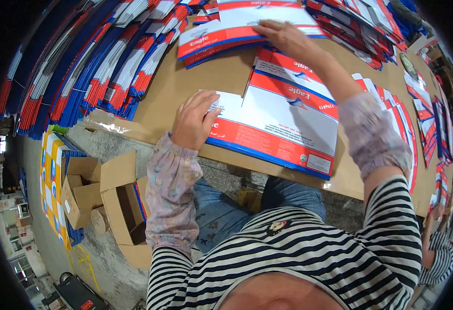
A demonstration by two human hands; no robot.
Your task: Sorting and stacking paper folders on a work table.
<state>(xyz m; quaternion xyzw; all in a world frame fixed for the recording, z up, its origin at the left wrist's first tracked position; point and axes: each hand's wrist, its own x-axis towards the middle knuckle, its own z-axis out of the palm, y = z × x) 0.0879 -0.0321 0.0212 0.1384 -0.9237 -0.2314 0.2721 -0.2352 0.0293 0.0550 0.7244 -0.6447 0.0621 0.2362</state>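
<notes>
A flat, folded carton (288, 121) printed in red, white and blue lies in front of me near the table edge. My left hand (195, 118) rests on its left end, fingers laid over the white panel and thumb apart. Further off, my right hand (283, 39) reaches across to another flat carton (231, 32) of the same print, its fingers spread on the top face. That far carton sits on at least one more like it, and its edges look slightly blurred.
Bundled flat cartons (102, 67) stand in rows at the left, with more stacks (348, 31) at the far right. Open brown boxes (123, 206) sit on the floor beside the brown-topped table (159, 111). Another person's striped sleeve (440, 258) shows at the right edge.
</notes>
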